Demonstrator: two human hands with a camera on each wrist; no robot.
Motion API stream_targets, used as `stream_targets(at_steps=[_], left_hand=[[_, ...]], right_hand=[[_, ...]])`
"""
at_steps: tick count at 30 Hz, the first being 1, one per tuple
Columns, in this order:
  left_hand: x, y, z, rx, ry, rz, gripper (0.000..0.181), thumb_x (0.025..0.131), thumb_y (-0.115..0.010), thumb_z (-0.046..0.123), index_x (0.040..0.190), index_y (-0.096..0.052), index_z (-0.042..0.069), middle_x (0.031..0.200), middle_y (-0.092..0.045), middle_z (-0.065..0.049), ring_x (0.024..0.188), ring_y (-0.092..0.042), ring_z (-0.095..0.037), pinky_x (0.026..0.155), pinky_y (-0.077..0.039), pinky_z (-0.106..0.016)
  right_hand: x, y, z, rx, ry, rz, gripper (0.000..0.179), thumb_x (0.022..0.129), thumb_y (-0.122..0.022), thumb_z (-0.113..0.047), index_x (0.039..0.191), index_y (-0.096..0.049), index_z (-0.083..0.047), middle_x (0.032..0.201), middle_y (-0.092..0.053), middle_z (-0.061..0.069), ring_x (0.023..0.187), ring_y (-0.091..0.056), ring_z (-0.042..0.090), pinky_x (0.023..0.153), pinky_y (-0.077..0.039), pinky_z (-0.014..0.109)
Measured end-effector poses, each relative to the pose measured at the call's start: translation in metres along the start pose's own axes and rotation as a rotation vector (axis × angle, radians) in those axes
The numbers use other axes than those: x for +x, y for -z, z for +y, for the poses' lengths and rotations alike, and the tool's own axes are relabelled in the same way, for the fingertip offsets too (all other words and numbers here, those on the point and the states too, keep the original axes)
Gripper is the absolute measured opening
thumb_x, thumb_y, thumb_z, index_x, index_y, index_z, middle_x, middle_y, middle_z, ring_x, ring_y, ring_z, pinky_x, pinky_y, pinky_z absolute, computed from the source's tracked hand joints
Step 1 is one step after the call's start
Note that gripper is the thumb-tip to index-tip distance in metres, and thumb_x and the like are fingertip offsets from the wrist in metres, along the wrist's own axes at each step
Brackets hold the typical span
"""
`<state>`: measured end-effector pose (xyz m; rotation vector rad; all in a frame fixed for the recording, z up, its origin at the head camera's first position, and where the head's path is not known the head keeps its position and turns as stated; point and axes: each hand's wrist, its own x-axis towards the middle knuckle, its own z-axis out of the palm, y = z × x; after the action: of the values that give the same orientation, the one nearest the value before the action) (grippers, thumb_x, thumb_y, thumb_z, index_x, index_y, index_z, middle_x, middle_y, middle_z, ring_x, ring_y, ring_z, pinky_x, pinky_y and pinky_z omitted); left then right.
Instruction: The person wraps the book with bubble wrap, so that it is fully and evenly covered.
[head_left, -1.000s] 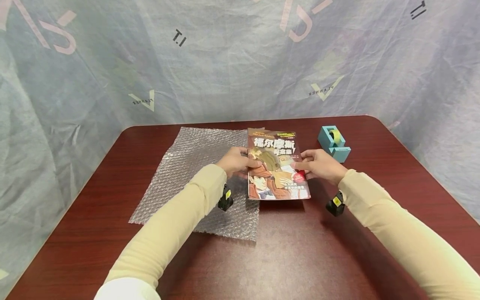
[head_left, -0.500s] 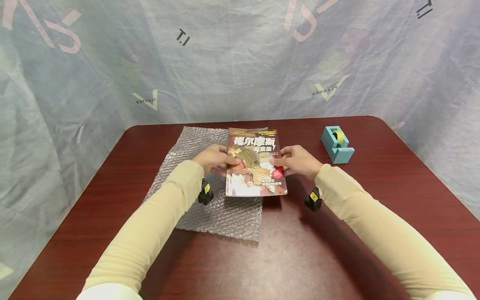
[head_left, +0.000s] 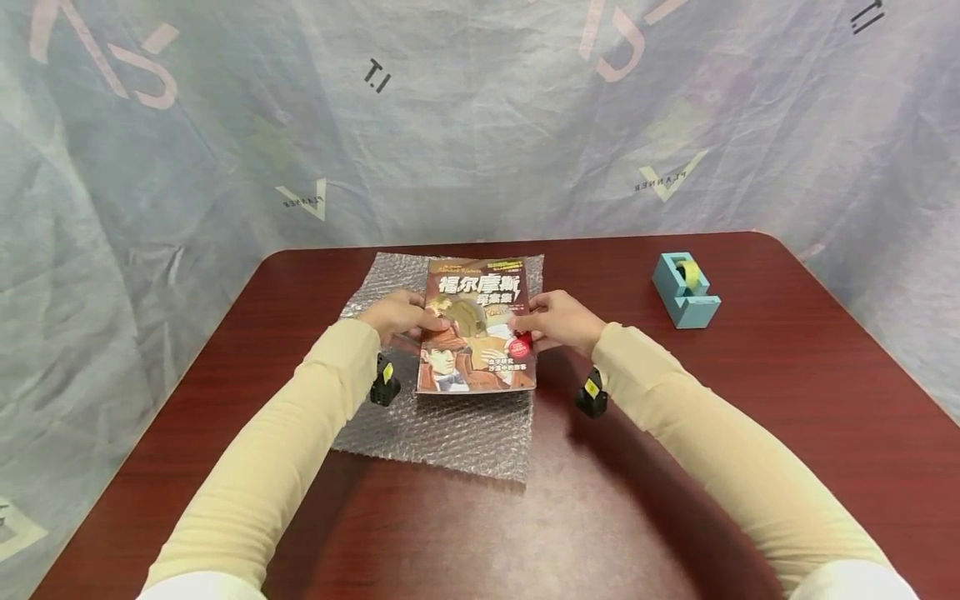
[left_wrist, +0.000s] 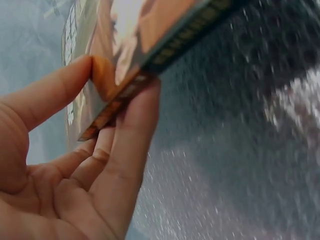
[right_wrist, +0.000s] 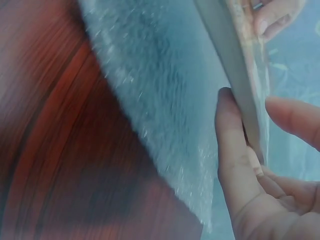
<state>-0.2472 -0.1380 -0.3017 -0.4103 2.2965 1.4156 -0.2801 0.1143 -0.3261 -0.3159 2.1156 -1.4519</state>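
Observation:
A paperback book [head_left: 474, 333] with an illustrated cover and Chinese lettering is held face up above a sheet of bubble wrap [head_left: 450, 433]. My left hand [head_left: 401, 317] grips its left edge, thumb on the cover and fingers beneath, as the left wrist view shows along the book's spine [left_wrist: 145, 75]. On the opposite edge my right hand [head_left: 561, 322] pinches it the same way. In the right wrist view the page edges [right_wrist: 232, 65] stand a little above the bubble wrap [right_wrist: 165, 95], apart from it.
A light blue tape dispenser [head_left: 686, 292] with a yellow roll stands at the back right of the dark red table [head_left: 645, 500]. Behind the table hangs a pale printed cloth [head_left: 480, 125].
Both hands have carried the book leftward, from over the right edge of the bubble wrap to over its middle. The head view has shifted slightly.

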Motion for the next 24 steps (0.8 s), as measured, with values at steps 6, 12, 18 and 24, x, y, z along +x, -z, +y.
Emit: stream_targets(at_steps=[6,12,18,24], left_hand=[[0.000,0.013,-0.005,0.010,0.054,-0.004,0.057,0.098,-0.067,0.012,0.146,-0.042,-0.004,0.130,-0.056,-0.023,0.121,-0.057,-0.036,0.092,-0.056,-0.044],[0.002,0.021,-0.011,0.042,0.073,0.006,0.053,0.099,-0.067,0.013,0.144,-0.044,-0.004,0.132,-0.057,-0.024,0.117,-0.060,-0.034,0.086,-0.059,-0.041],[0.008,0.028,-0.024,0.085,0.091,0.039,0.037,0.097,-0.068,0.012,0.127,-0.057,-0.004,0.113,-0.065,-0.020,0.099,-0.067,-0.028,0.078,-0.061,-0.040],[0.010,0.030,-0.030,0.135,0.098,0.071,0.032,0.096,-0.069,0.012,0.121,-0.059,-0.005,0.105,-0.065,-0.015,0.096,-0.070,-0.029,0.078,-0.061,-0.041]], right_hand=[[0.006,-0.014,-0.004,0.019,0.013,-0.051,0.072,0.101,-0.061,-0.010,0.154,-0.018,0.016,0.136,-0.054,0.031,0.103,-0.067,0.027,0.092,-0.056,0.037],[0.011,-0.027,-0.007,0.009,-0.011,-0.080,0.074,0.101,-0.060,-0.007,0.155,-0.015,0.016,0.147,-0.046,0.032,0.127,-0.056,0.038,0.098,-0.053,0.039],[0.018,-0.039,-0.010,-0.039,-0.032,-0.079,0.073,0.100,-0.061,-0.004,0.155,-0.017,0.014,0.155,-0.034,0.031,0.126,-0.058,0.038,0.100,-0.052,0.037],[0.024,-0.052,-0.011,-0.152,-0.025,-0.042,0.070,0.097,-0.066,-0.001,0.153,-0.028,0.013,0.144,-0.048,0.029,0.116,-0.065,0.034,0.098,-0.053,0.037]])
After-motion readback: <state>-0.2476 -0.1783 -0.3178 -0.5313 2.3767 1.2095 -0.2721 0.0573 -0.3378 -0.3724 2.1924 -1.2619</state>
